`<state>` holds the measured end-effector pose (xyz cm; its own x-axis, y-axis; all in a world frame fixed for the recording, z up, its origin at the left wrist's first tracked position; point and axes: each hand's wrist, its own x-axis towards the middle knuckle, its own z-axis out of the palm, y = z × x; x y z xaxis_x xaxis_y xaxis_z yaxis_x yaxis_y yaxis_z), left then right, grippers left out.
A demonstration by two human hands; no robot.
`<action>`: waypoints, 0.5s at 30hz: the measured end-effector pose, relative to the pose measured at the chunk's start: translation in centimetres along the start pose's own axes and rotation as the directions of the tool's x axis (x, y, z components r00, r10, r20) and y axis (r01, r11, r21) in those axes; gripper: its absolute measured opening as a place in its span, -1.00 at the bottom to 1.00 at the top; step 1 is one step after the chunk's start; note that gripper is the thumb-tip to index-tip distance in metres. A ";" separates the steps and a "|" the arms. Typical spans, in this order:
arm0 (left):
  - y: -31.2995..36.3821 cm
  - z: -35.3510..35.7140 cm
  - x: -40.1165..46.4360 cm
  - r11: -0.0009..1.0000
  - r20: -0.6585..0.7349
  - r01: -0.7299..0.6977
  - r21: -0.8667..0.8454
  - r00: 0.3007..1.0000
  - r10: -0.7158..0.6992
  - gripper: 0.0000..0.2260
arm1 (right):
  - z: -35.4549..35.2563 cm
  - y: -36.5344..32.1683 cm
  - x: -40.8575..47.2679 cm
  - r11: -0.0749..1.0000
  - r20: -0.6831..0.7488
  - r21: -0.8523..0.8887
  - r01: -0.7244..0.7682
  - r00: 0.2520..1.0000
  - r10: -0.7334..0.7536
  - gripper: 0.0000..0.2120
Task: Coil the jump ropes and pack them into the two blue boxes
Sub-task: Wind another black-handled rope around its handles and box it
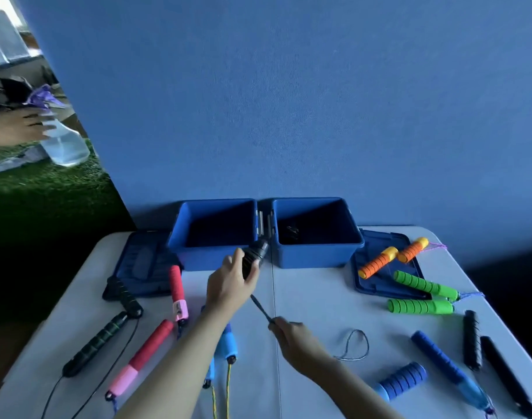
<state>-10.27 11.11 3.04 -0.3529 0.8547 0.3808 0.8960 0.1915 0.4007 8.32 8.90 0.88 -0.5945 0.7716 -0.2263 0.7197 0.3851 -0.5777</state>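
Left hand (231,285) wrapped around a black jump-rope handle (254,258), lifted off the table (313,300) just in front of the gap between the two blue boxes (216,228). Right hand (295,340) lower and nearer, pinched shut on the dark cord (260,308) that runs taut between the two hands. Both grips narrow and holding, nothing slack in the fingers.

Left box apparently empty; right box (317,231) with something dark at the bottom (too dim to name). Lids (143,264) flat on the table at either side of the boxes.

Probably light in the hand, this rope: a ribbed, likely foam-covered handle, easy to clamp and not slippery, with a thin limp cord that will not hold a loop by itself. Best taken at the handle with one hand and fed through the other, loops gathered against the handle, then pinned with the fingers until inside the box. Risk of springing open or snagging on a box rim if released early.

Still spread out and uncoiled on the table: black-and-green handles (98,343) at the left, red-and-pink handles (151,349), light blue handles (227,346) under the left forearm, orange ones (379,261) on the right lid, green ones (421,306), dark blue ones (400,379) and black ones (471,340) at the right, plus a loose loop of thin cord (353,346)
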 end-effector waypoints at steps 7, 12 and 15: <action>-2.5 1.1 -2.6 0.987 0.125 -0.127 0.103 0.986 0.113 -0.68 | -4.5 -0.5 0.1 0.976 -0.139 -0.068 0.205 0.967 -0.213 -0.81; -2.2 2.4 -4.6 0.921 0.160 -0.389 0.034 0.911 0.379 -0.71 | -7.2 -0.1 1.9 0.949 -0.236 -0.110 0.296 0.920 -0.314 -0.85; -1.4 2.1 -5.5 0.795 0.157 -0.595 -0.119 0.779 0.607 -0.69 | -8.1 2.2 3.1 0.961 -0.155 -0.012 0.276 0.949 -0.274 -0.93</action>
<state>-9.03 7.16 -1.39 0.3109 0.8578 0.4092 0.8902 -0.4137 0.1908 10.94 16.25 5.31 -0.7059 0.7054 0.0651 0.5322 0.5887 -0.6084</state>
